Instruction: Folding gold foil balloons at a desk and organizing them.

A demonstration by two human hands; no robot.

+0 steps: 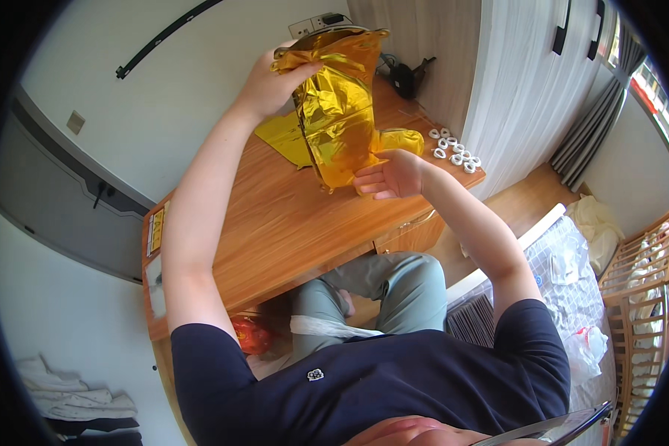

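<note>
I have a gold foil balloon (334, 111) held up over the wooden desk (290, 223), upper middle of the frame. My left hand (269, 83) is curled closed around its top edge, fingers folded over the crinkled film near the upper left corner; my right hand (390, 176) sits at its lower right edge, fingers loosely bent and thumb pressing the foil, a light pinch rather than a full fist. I judge the thing to be very light, limp and floppy, with a slick metallic skin that creases easily and could tear or puncture at a seam, so the edges and corners look like the safest places to grip, not the shiny middle. Behind it, lying flat on the desk, is more yellow foil (286, 140), partly hidden, and a puffed gold piece (403, 139) just right of my right hand. Further right, near the desk's far corner, a cluster of small white rings (453, 152) lies close enough to be swept off. A dark tool with a cord (407, 76) sits at the back by the wall socket (316, 24). To the lower right stands a wooden cot (639, 275).
</note>
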